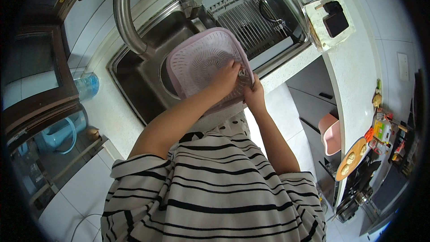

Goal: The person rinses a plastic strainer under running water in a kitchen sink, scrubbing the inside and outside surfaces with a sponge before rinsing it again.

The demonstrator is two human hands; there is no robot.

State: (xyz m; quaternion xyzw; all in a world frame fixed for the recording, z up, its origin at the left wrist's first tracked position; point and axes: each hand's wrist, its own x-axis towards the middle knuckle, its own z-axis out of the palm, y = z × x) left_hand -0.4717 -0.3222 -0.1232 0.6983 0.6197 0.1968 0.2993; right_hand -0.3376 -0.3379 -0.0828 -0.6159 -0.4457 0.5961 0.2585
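Observation:
A pink plastic draining basket [208, 53], slotted inside and tilted, is held over the front of the stainless-steel sink [164, 28]. My right hand [256, 93] grips its rim at the right side. Inside the basket is my left hand [228, 75], its fingers curled near the right wall. A small pale, shiny thing [242, 73] shows beside those fingers; I cannot tell what it is or whether the hand holds it. My left forearm covers part of the basket's near side.
A curved steel faucet [126, 13] rises over the sink's left part. Right of the sink stands a dish rack [242, 20] with a clear lid [285, 3]. On the right counter are a phone [336, 25] and an orange tray [343, 174] holding several pale dough pieces; a pink bin [329, 134] hangs below.

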